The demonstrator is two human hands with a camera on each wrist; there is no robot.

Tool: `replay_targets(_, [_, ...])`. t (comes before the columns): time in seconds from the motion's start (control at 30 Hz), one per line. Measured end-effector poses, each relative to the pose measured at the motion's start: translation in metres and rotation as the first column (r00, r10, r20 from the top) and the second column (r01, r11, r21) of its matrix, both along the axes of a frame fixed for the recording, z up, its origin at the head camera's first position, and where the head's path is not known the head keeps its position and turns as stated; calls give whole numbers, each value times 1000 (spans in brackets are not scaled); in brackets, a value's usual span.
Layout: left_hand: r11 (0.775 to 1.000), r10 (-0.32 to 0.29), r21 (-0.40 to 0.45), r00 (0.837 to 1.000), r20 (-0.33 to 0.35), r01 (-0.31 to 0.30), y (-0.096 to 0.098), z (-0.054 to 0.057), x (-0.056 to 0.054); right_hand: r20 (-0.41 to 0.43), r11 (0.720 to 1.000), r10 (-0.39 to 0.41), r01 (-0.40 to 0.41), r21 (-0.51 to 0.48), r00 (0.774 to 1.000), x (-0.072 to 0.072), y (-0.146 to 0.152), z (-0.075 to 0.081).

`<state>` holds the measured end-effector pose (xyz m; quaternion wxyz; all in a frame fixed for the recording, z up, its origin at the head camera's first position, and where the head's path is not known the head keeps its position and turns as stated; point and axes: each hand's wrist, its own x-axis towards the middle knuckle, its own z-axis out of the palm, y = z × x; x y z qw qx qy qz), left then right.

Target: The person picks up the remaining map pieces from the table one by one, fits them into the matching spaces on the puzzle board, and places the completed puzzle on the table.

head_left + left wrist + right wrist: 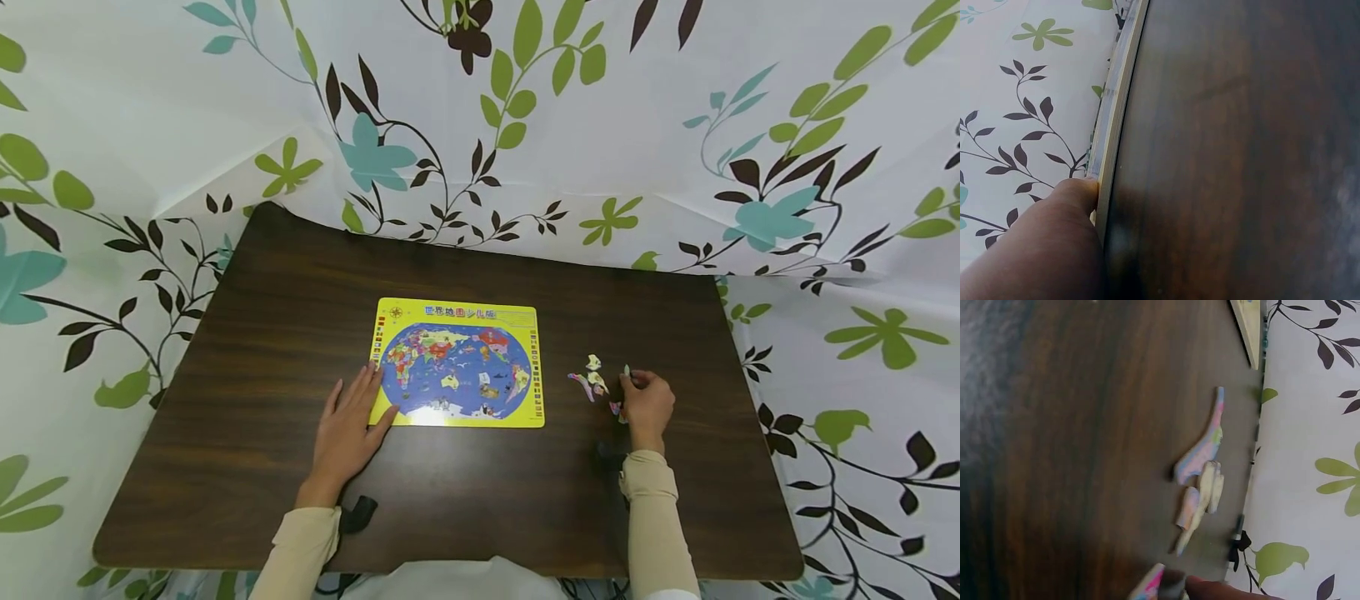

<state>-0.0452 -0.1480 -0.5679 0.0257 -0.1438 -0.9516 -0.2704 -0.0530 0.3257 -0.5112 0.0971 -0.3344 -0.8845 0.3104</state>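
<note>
While the left hand [350, 433] rests on the left edge of the board [468, 354], fingers straight and thumb apart, the right hand [648, 406] pinches a small piece [627, 369] between fingers and thumb. It is just right of the loose pieces [597, 380] on the table [465, 500], apart from the board. Picking up pieces seems the step in hand; the next move probably calls for a steady pinch and a clear lift.
</note>
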Motion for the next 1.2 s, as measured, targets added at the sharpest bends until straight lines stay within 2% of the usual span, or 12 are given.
replay_targets(0.4, [1000, 1, -1, 1000, 8, -1, 0, 3, 0, -12, 1000, -15, 15, -11, 1000, -7, 4, -7])
replay_targets(0.6, [1000, 3, -3, 1000, 20, -3, 1, 4, 1, -52, 999, -9, 7, -33, 999, -8, 5, -6])
replay_targets(0.97, [1000, 4, -20, 1000, 30, -3, -1, 3, 1, -26, 996, 50, -52, -69, 998, -11, 3, -1])
replay_targets(1.2, [1000, 8, -29, 1000, 25, -7, 0, 3, 1, -151, 989, 144, -148, -20, 978, -27, -18, 16])
